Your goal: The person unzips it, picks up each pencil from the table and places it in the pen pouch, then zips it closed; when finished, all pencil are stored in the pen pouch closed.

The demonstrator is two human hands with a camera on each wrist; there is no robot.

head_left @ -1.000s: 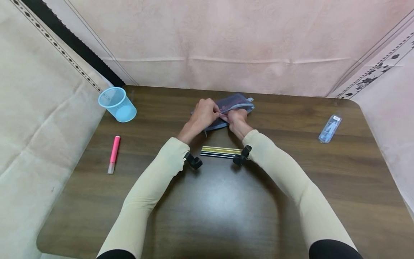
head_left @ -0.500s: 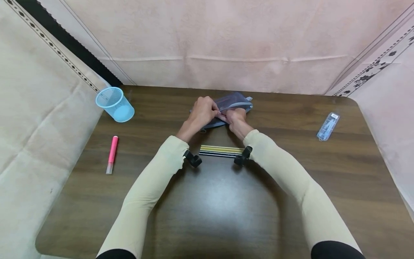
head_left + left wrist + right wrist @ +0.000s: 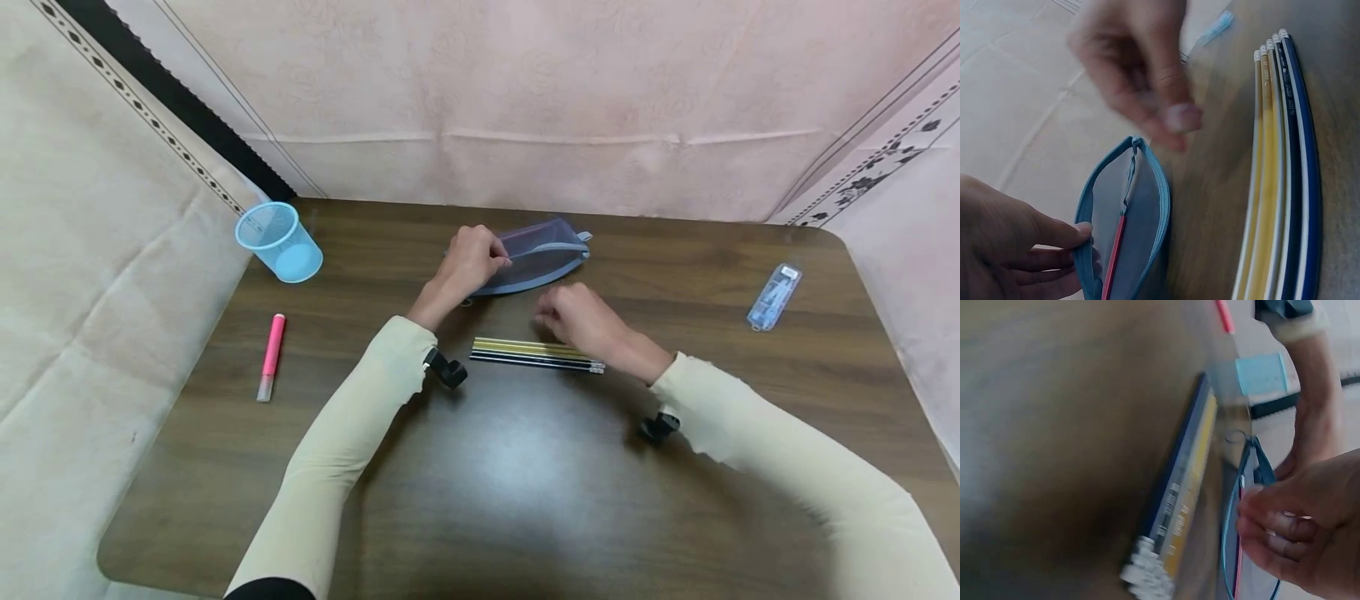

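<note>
My left hand [image 3: 468,254] pinches the zipped edge of a grey-blue mesh pencil pouch [image 3: 547,265] at the table's far side. The pouch's mouth gapes in the left wrist view, where a slim red pencil [image 3: 1114,256] lies inside. Away from the pouch, my right hand [image 3: 588,325] is over the table with loosely curled fingers and nothing in them; it is blurred in the left wrist view. Just below it lies a row of several pencils [image 3: 521,351], yellow and dark blue, side by side, their white eraser ends [image 3: 1147,572] pointing right.
At the back left, a light blue cup [image 3: 279,242] stands near the table edge. A pink highlighter [image 3: 272,357] lies in front of it. Far to the right rests a small clear-blue oblong item [image 3: 774,297]. Pale cloth hangs behind the table.
My right hand has come out of the pouch and moved right and toward me, beside the pencils. My left hand keeps its hold on the pouch, whose front now shows more fully.
</note>
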